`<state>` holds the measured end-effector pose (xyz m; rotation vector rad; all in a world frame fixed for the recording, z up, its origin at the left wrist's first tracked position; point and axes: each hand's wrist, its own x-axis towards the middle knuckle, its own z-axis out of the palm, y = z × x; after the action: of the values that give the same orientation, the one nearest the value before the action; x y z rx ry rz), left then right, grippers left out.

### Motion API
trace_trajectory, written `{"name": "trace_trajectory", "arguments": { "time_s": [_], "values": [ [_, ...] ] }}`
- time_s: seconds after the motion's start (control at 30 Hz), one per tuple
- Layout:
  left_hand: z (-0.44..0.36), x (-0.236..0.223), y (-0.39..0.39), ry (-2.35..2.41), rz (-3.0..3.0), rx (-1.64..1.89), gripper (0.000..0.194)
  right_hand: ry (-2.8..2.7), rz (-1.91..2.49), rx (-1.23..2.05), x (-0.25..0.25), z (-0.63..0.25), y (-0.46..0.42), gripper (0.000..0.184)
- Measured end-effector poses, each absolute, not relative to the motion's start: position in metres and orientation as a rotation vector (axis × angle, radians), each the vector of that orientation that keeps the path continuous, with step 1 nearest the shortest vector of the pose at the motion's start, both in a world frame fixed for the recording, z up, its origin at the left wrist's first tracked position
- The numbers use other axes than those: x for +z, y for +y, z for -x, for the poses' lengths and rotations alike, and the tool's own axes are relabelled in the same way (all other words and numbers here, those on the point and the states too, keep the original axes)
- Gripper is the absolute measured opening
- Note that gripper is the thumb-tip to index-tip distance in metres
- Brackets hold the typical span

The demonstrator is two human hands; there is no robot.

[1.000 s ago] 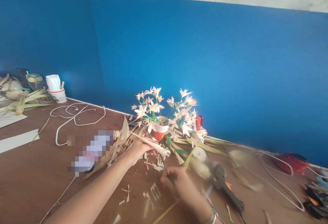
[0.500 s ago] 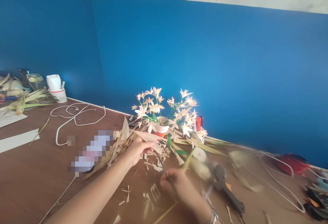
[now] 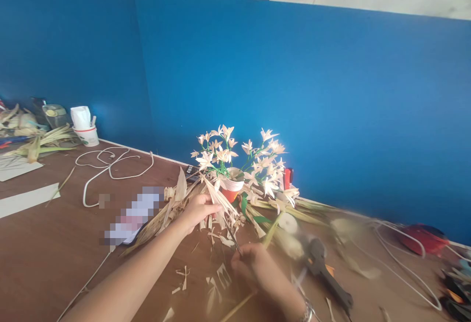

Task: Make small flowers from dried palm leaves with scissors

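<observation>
My left hand (image 3: 198, 210) is closed around a pale dried leaf strip (image 3: 218, 198), which slants up toward the flowers. My right hand (image 3: 253, 267) is closed on a thin dark tool, probably small scissors (image 3: 234, 241), whose tip points at the lower end of the strip. Just behind both hands stands a red and white paper cup (image 3: 231, 188) full of cream leaf flowers (image 3: 235, 157) on green stems. Dried leaves (image 3: 165, 214) lie heaped under my left hand, and cut scraps (image 3: 217, 278) are scattered on the brown table (image 3: 47, 258).
A black glue gun (image 3: 324, 273) lies right of my right hand, with white cables (image 3: 405, 263) and a red object (image 3: 423, 236) beyond. At far left are a coiled white cable (image 3: 110, 165), a white cup (image 3: 86, 133), green leaves (image 3: 40, 143) and paper sheets (image 3: 22, 199). A blue wall panel (image 3: 294, 91) backs the table.
The leaf strip in my left hand has swung from nearly flat to slanting upward. My right hand has stayed in place with its tool near the strip.
</observation>
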<state>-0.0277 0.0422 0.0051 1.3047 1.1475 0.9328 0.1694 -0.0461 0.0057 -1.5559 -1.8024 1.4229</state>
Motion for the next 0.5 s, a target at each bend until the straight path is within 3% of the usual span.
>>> {"name": "trace_trajectory", "arguments": {
  "time_s": [0.5],
  "values": [
    [0.0269,0.0049,0.0416,1.186,-1.324,0.765,0.025,-1.791,1.576,1.514,0.0096,-0.1698,-0.0455,0.014]
  ]
}}
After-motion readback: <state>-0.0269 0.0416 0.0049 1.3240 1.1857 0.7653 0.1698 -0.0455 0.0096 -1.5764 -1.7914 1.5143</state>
